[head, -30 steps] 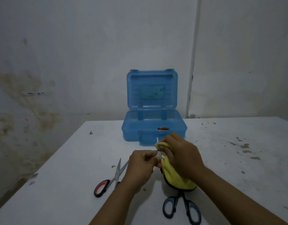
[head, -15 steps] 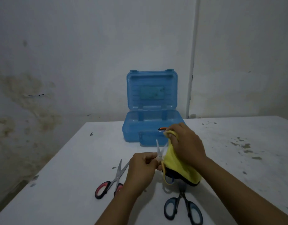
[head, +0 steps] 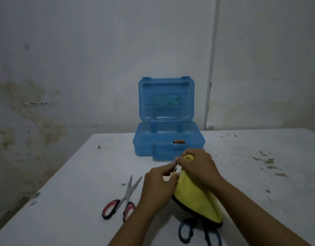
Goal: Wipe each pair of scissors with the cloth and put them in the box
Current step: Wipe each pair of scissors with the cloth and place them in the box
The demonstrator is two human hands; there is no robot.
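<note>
White bench (head: 250, 174), surface scuffed with dark specks on right side. Pale wall (head: 82, 50) behind, brown stains at left. White vertical pipe (head: 210, 68) right of centre. Dim light.

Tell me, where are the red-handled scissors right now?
The red-handled scissors lie on the white table, just left of the left hand, blades slightly apart.
</note>
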